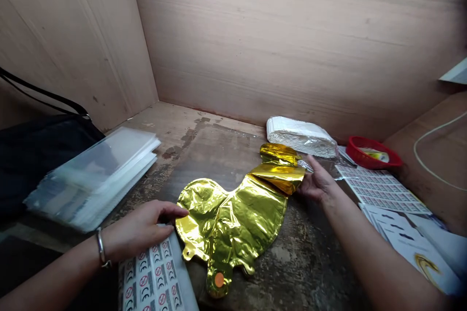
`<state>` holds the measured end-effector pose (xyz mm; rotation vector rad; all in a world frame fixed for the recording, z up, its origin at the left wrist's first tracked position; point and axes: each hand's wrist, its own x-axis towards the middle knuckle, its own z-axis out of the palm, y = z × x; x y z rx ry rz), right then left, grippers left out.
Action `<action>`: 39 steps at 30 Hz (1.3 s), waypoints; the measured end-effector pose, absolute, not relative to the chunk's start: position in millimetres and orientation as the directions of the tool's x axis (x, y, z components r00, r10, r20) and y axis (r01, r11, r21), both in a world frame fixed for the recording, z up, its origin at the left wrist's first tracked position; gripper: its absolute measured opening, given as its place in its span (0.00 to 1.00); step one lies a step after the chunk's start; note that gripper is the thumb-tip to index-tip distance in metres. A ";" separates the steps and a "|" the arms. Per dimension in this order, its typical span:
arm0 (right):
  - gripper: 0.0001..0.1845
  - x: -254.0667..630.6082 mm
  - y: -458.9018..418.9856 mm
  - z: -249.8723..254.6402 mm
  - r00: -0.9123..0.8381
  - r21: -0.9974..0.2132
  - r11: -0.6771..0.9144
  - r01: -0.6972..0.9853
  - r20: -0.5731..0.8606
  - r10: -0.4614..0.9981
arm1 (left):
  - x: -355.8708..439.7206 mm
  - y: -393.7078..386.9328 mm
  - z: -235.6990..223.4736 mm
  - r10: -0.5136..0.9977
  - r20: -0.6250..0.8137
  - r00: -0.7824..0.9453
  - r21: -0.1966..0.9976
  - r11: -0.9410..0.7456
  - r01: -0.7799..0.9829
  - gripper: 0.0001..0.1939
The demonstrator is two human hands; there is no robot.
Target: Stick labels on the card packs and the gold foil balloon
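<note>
A shiny gold foil balloon (pixel 251 214) lies flat on the worn table, its upper right part folded over. An orange dot marks its lower tab. At that folded end, my right hand (pixel 316 182) is closed on the foil, its fingers partly hidden beneath; a bit of clear plastic shows beside them. My left hand (pixel 142 228) reaches to the balloon's left edge, index fingertip on the foil and thumb apart from it. Under this hand is a sheet of printed CE-mark stickers (pixel 155 277) on a pale stack.
Clear plastic sleeves (pixel 98 175) are stacked at left beside a black bag (pixel 44 150). Toward the back right sit a white paper bundle (pixel 301 136) and a red basket (pixel 375 153). Sticker sheets (pixel 381 189) and printed cards (pixel 401 238) lie along the right. Wooden panels enclose the table.
</note>
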<state>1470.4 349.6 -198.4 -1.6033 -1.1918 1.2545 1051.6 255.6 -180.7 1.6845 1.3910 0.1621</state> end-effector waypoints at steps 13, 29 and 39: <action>0.13 1448.5 408.0 -209.9 0.179 -0.820 -0.208 0.533 -0.131 0.975 | 1050.9 255.1 -182.8 0.843 -0.398 0.361 0.697 0.023 0.716 0.25; 0.20 1369.8 220.4 -163.8 -0.006 -0.760 0.126 0.638 0.159 0.987 | 1013.4 194.5 -116.2 0.980 -0.032 -0.197 0.935 0.099 0.342 0.22; 0.29 1320.6 156.5 -181.3 -0.249 -0.900 -0.311 -0.306 -0.240 0.938 | 1126.2 199.0 -163.6 0.870 0.413 -0.270 0.909 -0.375 0.182 0.09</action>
